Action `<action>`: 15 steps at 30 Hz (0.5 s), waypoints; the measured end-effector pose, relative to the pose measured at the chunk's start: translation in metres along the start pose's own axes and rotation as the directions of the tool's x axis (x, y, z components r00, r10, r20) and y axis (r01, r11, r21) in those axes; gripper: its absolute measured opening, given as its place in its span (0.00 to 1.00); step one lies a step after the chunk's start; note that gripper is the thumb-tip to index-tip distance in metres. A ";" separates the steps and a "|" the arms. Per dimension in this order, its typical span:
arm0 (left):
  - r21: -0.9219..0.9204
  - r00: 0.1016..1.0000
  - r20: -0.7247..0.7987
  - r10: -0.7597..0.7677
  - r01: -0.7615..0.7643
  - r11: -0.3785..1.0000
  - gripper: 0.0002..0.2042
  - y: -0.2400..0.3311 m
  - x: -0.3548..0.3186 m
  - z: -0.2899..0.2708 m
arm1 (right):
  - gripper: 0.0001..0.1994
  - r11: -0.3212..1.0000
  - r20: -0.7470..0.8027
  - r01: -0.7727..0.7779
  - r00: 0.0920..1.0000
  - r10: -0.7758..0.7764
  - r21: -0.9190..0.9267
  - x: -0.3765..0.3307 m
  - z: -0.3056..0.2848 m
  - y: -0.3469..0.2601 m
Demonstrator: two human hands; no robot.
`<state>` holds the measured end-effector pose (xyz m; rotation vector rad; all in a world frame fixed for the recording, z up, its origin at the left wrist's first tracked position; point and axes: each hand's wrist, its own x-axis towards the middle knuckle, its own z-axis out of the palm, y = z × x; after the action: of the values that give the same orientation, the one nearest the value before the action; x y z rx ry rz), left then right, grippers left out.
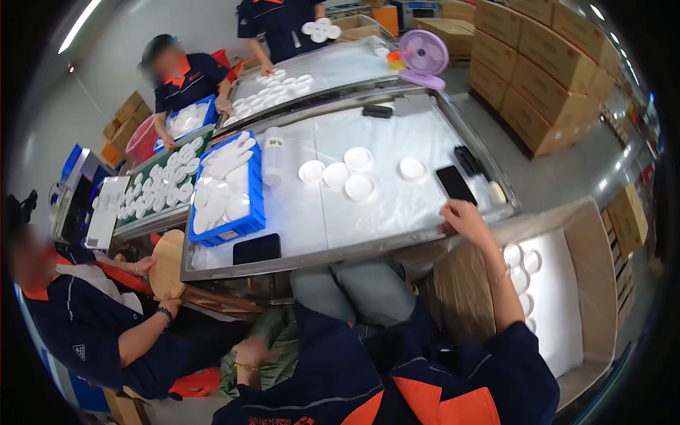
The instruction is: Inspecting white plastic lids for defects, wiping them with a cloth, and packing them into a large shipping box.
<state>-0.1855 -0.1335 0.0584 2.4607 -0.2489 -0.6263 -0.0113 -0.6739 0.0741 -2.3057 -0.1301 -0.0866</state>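
Note:
My right hand (464,218) rests on the metal rim of the work table (354,249), fingers apart and holding nothing, just below a black phone (455,184). My left hand (251,352) is down at my lap with the fingers curled against green fabric (280,340); whether it grips the fabric is unclear. Several white round dishes (359,188) lie on the plastic-covered tabletop, out of reach of both hands.
A blue crate (256,205) of white dishes and a black tablet (256,248) are at the table's left. At my right is an open cardboard box (591,283) with white dishes. A seated person at left holds a wooden disc (167,263). Two other people work at the back, near a pink fan (423,53).

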 end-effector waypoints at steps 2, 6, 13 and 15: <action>0.262 0.898 0.159 -0.410 0.362 0.895 0.31 0.024 -0.005 -0.018 | 0.12 1.000 -0.011 -0.003 1.000 0.003 -0.017 0.002 0.000 -0.003; -0.452 0.999 0.008 -0.040 0.039 0.891 0.22 0.084 0.041 -0.090 | 0.11 0.994 0.023 -0.096 0.995 0.095 0.053 0.004 0.002 -0.003; 0.416 0.663 -0.683 0.307 0.008 0.909 0.28 0.073 0.252 -0.149 | 0.10 0.982 0.120 -0.149 0.984 0.134 0.118 0.008 0.004 -0.009; 0.518 0.693 -0.684 0.227 0.243 0.820 0.34 0.059 0.299 -0.158 | 0.10 0.983 0.097 -0.177 0.980 0.172 0.045 0.008 0.002 -0.014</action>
<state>0.1499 -0.1964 0.0933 3.0631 -0.1050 0.5732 -0.0053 -0.6629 0.0836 -2.2575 0.0230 0.1120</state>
